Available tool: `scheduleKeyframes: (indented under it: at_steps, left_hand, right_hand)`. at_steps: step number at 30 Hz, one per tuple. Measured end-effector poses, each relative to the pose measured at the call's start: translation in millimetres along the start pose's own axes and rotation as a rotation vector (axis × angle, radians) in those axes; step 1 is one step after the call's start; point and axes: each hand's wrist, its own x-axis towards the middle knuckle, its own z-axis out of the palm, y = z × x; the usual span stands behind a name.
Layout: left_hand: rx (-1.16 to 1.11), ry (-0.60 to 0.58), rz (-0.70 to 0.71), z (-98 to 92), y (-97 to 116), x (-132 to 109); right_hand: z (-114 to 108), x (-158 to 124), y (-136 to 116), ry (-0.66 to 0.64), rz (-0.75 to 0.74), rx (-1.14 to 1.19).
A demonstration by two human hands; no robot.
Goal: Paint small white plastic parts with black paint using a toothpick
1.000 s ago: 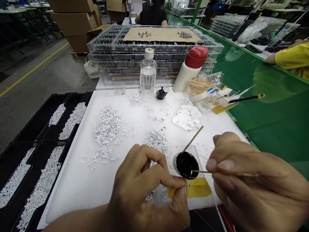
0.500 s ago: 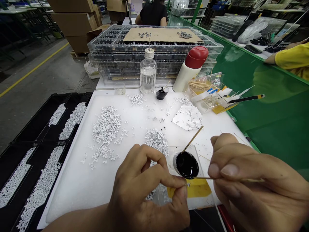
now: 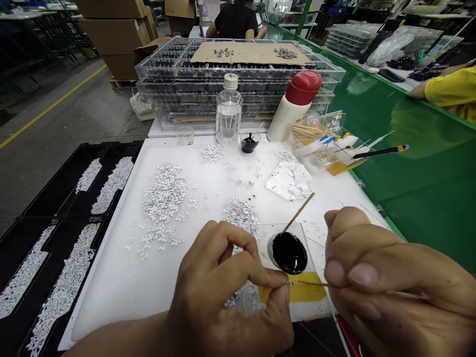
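Between thumb and forefinger, my left hand (image 3: pixel 238 292) pinches a tiny white part (image 3: pixel 291 283) with dark marks. My right hand (image 3: pixel 394 282) is closed on a thin wooden stick (image 3: pixel 316 283), whose tip points left and lies just right of the part; I cannot tell whether they touch. Right behind the fingertips stands a small cup of black paint (image 3: pixel 288 253) with another wooden stick (image 3: pixel 298 212) leaning in it. Under the cup is a clear plate with a yellow patch (image 3: pixel 308 293). A pile of white parts (image 3: pixel 241 214) lies behind my left hand, which partly hides it.
More white parts (image 3: pixel 163 193) lie on the white board (image 3: pixel 107 297). Black trays (image 3: pixel 40 206) flank it at left. A bottle (image 3: pixel 228 116), flask (image 3: pixel 288 116), second black cup (image 3: pixel 249 144) and stick holder (image 3: pixel 323 148) stand behind. Co-workers (image 3: pixel 236 22) sit beyond.
The stick in my right hand has moved down from the paint cup's near rim to beside the small part. My left hand stays nearly where it was.
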Motion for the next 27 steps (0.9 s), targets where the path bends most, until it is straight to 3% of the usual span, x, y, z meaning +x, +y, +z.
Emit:
scheduleKeyframes:
  at_steps: [27]
  left_hand:
    - [-0.007,-0.007,-0.023,-0.5,2.8,-0.1]
  right_hand:
    - [-6.0,10.6,-7.6,-0.113,-0.035,-0.074]
